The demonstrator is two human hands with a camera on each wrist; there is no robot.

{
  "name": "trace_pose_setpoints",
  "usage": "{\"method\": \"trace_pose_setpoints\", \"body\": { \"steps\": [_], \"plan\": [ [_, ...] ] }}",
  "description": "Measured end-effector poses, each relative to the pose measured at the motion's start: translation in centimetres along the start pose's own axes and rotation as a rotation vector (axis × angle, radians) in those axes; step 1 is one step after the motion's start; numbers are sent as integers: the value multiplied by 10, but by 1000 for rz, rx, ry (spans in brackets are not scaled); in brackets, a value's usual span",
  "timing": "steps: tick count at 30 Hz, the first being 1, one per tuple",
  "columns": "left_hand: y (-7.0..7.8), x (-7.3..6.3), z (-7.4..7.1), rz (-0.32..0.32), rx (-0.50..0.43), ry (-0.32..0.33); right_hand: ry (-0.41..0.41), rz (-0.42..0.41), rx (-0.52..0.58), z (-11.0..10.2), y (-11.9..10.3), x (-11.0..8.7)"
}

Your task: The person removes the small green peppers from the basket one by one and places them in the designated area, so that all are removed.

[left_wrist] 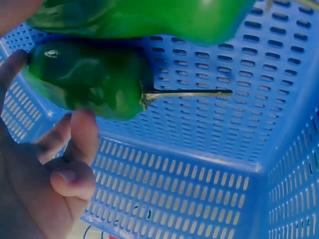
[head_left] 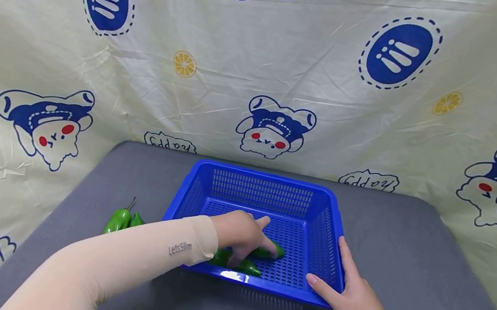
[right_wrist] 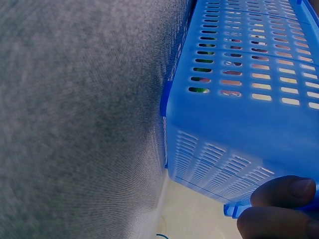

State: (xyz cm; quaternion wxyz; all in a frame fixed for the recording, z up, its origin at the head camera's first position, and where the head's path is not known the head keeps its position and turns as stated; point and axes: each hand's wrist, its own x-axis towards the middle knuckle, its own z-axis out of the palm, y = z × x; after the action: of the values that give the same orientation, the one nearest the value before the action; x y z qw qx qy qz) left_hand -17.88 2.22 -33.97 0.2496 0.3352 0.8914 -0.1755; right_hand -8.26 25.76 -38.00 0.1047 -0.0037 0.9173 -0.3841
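My left hand reaches down into a blue plastic basket, over two green peppers on its floor. One pepper lies along the front wall; the other pepper sits just behind it. In the left wrist view, spread fingertips touch the side and end of the stemmed pepper, with another pepper alongside. At the basket's front right corner, my right hand grips the rim, thumb over the top and fingers along the outer side. Two fingers show there in the right wrist view.
Left of the basket, a green pepper and part of another pepper lie on the grey tabletop, partly behind my left sleeve. A printed cloth hangs behind the table and down its sides.
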Motion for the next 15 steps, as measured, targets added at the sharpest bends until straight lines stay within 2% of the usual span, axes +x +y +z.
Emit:
{"method": "trace_pose_setpoints", "body": {
  "steps": [6, 9, 12, 15],
  "plan": [
    [2, 12, -2, 48, -35, -53, -8, 5, 7, 0, 0, 0],
    [-1, 20, -5, 114, -60, -79, -4, 1, 3, 0, 1, 0],
    [-6, 29, -9, 165, -195, -145, 1, 0, -4, 0, 1, 0],
    [-12, 37, -12, 152, -369, -206, 6, -2, -2, 0, 1, 0]
  ]
}}
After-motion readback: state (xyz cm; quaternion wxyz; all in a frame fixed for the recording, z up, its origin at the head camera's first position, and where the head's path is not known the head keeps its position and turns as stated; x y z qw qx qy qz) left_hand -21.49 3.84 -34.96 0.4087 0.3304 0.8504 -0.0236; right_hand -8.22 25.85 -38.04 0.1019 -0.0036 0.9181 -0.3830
